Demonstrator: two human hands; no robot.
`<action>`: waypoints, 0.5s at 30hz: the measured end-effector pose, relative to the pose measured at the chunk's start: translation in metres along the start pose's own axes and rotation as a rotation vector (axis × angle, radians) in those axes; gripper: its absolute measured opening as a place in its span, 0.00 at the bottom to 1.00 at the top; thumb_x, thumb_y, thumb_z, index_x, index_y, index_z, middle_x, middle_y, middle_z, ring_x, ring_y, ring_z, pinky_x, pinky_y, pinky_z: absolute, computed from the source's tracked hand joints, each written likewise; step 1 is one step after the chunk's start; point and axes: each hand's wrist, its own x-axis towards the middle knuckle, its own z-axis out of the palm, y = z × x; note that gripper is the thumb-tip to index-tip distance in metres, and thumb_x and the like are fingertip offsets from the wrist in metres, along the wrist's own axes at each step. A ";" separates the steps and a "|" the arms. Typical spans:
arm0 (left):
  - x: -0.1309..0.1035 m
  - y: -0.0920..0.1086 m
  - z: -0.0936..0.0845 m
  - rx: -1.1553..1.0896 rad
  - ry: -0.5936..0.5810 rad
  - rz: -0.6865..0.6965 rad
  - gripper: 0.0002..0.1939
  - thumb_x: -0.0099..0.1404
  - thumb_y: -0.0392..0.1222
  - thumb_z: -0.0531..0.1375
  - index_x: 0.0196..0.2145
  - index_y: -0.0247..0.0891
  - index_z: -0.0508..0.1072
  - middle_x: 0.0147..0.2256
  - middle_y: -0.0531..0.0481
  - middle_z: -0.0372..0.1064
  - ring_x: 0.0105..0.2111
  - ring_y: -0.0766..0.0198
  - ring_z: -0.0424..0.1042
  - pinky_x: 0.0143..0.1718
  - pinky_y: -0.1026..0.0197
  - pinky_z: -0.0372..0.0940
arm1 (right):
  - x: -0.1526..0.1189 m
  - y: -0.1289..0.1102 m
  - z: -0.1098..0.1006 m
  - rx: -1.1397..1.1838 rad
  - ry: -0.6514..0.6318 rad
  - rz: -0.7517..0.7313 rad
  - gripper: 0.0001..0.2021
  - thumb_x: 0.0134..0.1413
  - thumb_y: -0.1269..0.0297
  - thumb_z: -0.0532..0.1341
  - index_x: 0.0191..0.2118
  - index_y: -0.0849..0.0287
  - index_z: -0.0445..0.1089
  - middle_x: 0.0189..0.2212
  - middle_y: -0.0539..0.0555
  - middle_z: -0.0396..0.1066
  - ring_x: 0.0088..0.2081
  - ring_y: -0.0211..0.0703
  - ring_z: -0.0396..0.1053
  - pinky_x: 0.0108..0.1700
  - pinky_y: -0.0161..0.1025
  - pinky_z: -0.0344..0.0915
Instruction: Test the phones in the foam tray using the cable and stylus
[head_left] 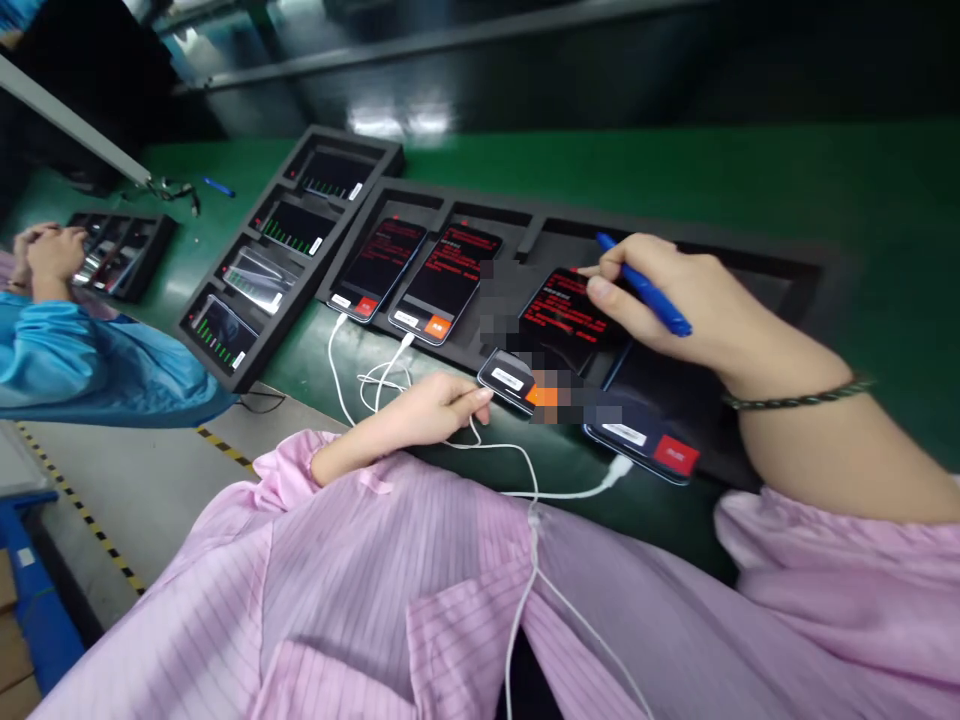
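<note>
Between the fingers of my right hand (667,290) is a blue pen (646,287); the fingertips are at the upper part of a smartphone (559,315) with red text on its dark screen. My left hand (435,410) is pinched at that phone's lower left corner, and a white charging cable (475,432) runs into its fingers; the plug is hidden. The phone lies in a dark foam tray (491,205). On the right a smartphone (645,435) with a red label has a white plug (619,468) in its lower edge. Pixelated blocks cover part of the middle phone.
Two more plugged-in smartphones, one red-labelled (379,265) and one orange-labelled (448,280), occupy the tray's left side. Beyond them a second foam tray (304,310) holds several phones. At far left a co-worker's hands (52,255) are over another tray (150,265). Cables hang across my lap.
</note>
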 end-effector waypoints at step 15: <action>-0.035 0.044 0.010 0.497 -0.494 0.967 0.12 0.74 0.34 0.56 0.47 0.34 0.80 0.50 0.46 0.79 0.48 0.61 0.73 0.54 0.62 0.65 | -0.040 0.055 -0.030 0.050 0.871 -0.108 0.14 0.64 0.50 0.56 0.34 0.54 0.58 0.42 0.57 0.79 0.46 0.55 0.78 0.65 0.69 0.55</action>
